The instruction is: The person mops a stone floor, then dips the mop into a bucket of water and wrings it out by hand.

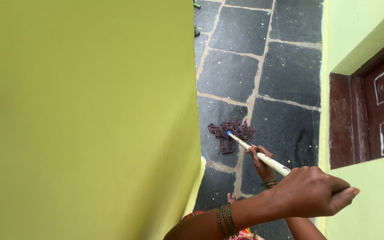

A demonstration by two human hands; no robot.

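Hands (310, 192) (261, 161) grip mop (230, 134) handle, prob. both closed, on stone floor (290, 75).

Floor (290, 75): large dark grey stone slabs, roughly rectangular, set with pale sandy mortar joints running far to near and across. Surface is speckled with small light flecks throughout. The visible strip of floor lies between a yellow-green wall on the left and a lighter green wall on the right.

On the floor, mid-distance, left of centre in the strip: mop head (230, 134), dark reddish-brown strings splayed flat over a mortar joint, with a blue collar at its middle.

Far end, at the left edge of the strip: a small green object (197, 6) and a dark item (196, 31), both too cropped to identify.

Near edge: bare toes (231, 198) rest on the slab.
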